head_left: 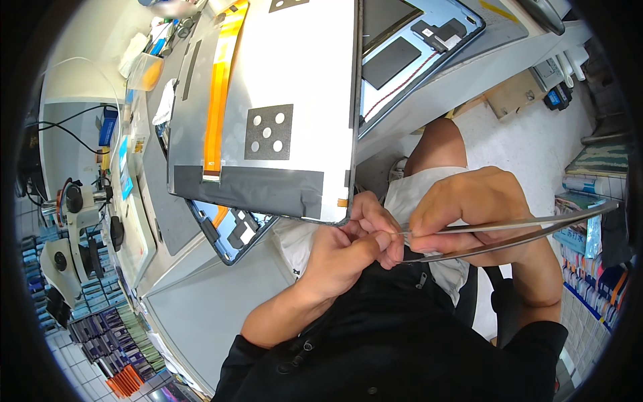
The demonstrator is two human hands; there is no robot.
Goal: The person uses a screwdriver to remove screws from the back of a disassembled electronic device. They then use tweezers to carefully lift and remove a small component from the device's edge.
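My right hand [477, 201] grips a pair of long metal tweezers [536, 232] in front of my lap, their joined end pointing right. The tweezer tips meet the fingertips of my left hand [351, 248], which is closed in a pinch. Whatever small thing lies between those fingertips is hidden. Just beyond my left hand, a silver-backed screen panel [315, 80] overhangs the bench edge. It carries an orange flat ribbon cable [218, 100], a black tape strip [268, 191] and a dark square patch with pale dots [269, 132].
Opened light-blue device housings [395, 94] with black parts lie under and beside the panel on the bench. A white microscope-like stand [63, 258] is at the left. Stacked small boxes [110, 335] fill the lower left. Shelves with packages [583, 231] stand at the right.
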